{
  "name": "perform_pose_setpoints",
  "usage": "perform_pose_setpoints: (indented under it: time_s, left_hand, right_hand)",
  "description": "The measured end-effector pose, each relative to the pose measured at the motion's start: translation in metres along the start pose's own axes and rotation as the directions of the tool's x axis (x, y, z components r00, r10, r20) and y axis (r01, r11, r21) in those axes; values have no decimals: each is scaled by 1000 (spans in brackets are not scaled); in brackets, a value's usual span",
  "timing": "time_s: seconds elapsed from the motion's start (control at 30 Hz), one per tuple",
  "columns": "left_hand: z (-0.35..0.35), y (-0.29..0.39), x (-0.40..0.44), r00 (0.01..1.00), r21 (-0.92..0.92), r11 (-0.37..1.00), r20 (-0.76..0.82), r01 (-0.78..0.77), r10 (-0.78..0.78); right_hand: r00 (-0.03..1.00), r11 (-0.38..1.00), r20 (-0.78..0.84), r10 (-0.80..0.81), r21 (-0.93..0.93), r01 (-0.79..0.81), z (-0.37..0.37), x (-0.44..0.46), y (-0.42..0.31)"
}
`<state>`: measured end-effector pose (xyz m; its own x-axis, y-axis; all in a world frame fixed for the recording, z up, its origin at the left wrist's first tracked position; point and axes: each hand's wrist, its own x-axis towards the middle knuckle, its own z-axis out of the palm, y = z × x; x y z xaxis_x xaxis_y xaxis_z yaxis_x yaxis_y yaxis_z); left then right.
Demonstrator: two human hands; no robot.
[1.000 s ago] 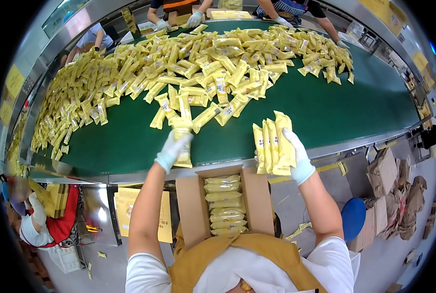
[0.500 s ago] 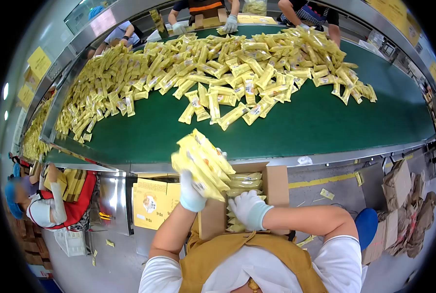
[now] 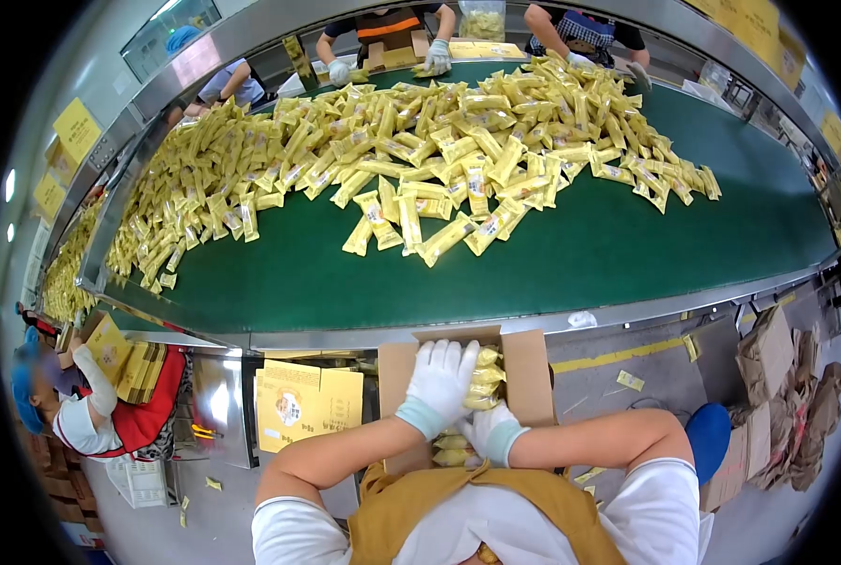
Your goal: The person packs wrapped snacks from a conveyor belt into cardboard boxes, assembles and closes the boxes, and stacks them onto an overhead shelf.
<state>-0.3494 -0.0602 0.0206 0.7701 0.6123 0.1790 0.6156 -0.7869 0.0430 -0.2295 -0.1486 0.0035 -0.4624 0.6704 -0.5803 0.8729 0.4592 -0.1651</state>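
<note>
An open cardboard box (image 3: 526, 372) stands in front of me, at the near edge of the green conveyor belt. Yellow snack packets (image 3: 486, 379) are stacked inside, with more packets (image 3: 453, 450) at the box's near end. My left hand (image 3: 439, 381), in a white glove, is in the box with its fingers long and close together against the side of the stack. My right hand (image 3: 492, 431), gloved too, is at the stack's near end. Its fingers bend against the packets and are partly hidden. Both palms are out of sight.
A large heap of yellow packets (image 3: 420, 141) covers much of the green belt (image 3: 571, 264). Yellow printed cartons (image 3: 307, 405) stand left of my box. Across the belt, gloved co-workers handle packets; another person (image 3: 110, 395) is at left. Flattened brown cardboard (image 3: 769, 377) lies at right.
My left hand has brought a handful of packets from above the belt's edge down into the box. My right hand has shifted slightly down and right, staying in the box.
</note>
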Motion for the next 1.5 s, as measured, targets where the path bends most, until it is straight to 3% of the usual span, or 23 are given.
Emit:
perform_pose_setpoints:
  time_s: [0.03, 0.17, 0.23, 0.3, 0.4, 0.47, 0.53, 0.6, 0.67, 0.73, 0.77, 0.8, 0.83, 0.87, 1.0, 1.07, 1.17, 1.23, 1.3, 1.37, 1.4, 1.43, 1.5]
  left_hand:
    - [10, 2, 0, 1000, 50, 999, -12, 0, 0]
    - [32, -3, 16, 901, -41, 999, 433, 31, -10]
    - [16, -13, 28, 823, -150, 989, 562, 2, 83]
    - [7, -23, 37, 713, -180, 981, 678, -75, 179]
    - [-41, -48, 49, 565, -236, 945, 758, -227, 325]
    - [-104, -84, 91, 325, -554, 826, 804, 106, 498]
    - [-105, -142, 85, 664, -805, 485, 573, 343, 481]
    - [-86, -180, 111, 797, -750, 430, 594, 502, 106]
    - [-1, -220, 135, 913, -498, 765, 222, 408, -342]
    - [3, -207, 163, 774, -235, 738, 186, 633, -605]
    - [5, -202, 174, 686, -101, 679, 137, 727, -715]
    - [13, -203, 179, 660, -82, 656, 131, 751, -739]
    - [24, -206, 184, 635, -62, 633, 126, 772, -762]
    - [33, -209, 187, 611, -42, 611, 123, 791, -782]
    - [53, -217, 170, 773, 50, 779, 97, 625, -627]
    - [49, -220, 143, 869, 27, 873, 84, 487, -487]
    - [40, -219, 100, 955, -35, 957, 84, 289, -286]
    - [27, -211, 77, 967, 49, 978, 148, 201, -206]
    - [24, -202, 51, 983, 101, 987, 123, 126, -138]
    - [26, -190, 38, 973, 168, 969, 117, 180, -200]
    - [27, -183, 34, 967, 200, 958, 112, 204, -230]
    - [36, -178, 29, 957, 104, 961, 111, 256, -266]
    - [47, -176, 26, 982, -6, 983, 57, 182, -181]
  right_hand:
    - [999, 1000, 48, 24, -11, -24, -8, 2, -4]
    - [993, 987, 115, -17, -155, 35, 8, 28, -6]
    - [979, 983, 165, -123, -118, 143, -17, 20, -3]
    - [931, 959, 238, -278, 18, 282, -65, -2, 29]
    - [882, 748, 36, -470, 548, 376, -103, -14, 94]
    - [924, 527, -242, -297, 765, 370, -129, -24, 144]
    - [912, 598, -411, 9, 733, 324, -141, -12, 187]
    - [809, 731, -490, 325, 672, 114, -154, 16, 216]
    - [638, 934, -713, 292, 356, -29, -135, 80, 246]
    - [752, 901, -534, 386, 395, -182, -151, 121, 246]
    - [730, 881, -525, 437, 414, -230, -155, 140, 240]
    - [706, 857, -513, 489, 433, -278, -160, 155, 232]
    - [755, 849, -428, 497, 422, -320, -171, 160, 222]
    - [795, 839, -336, 505, 407, -361, -179, 162, 215]
    - [786, 936, -508, 352, 214, -280, -150, 163, 220]
    - [734, 979, -648, 202, 146, -140, -122, 149, 230]
    - [735, 997, -675, 65, 6, -82, -96, 111, 238]
    - [752, 1000, -659, -6, -25, -14, -81, 86, 247]
    - [760, 997, -650, 15, -52, -64, -63, 64, 257]
    - [744, 984, -663, 81, -66, -165, -53, 46, 253]
    - [654, 982, -736, 175, 79, -173, -44, 45, 253]
    - [557, 961, -783, 276, 224, -162, -31, 49, 254]
    - [360, 895, -819, 446, 408, -180, -18, 59, 251]
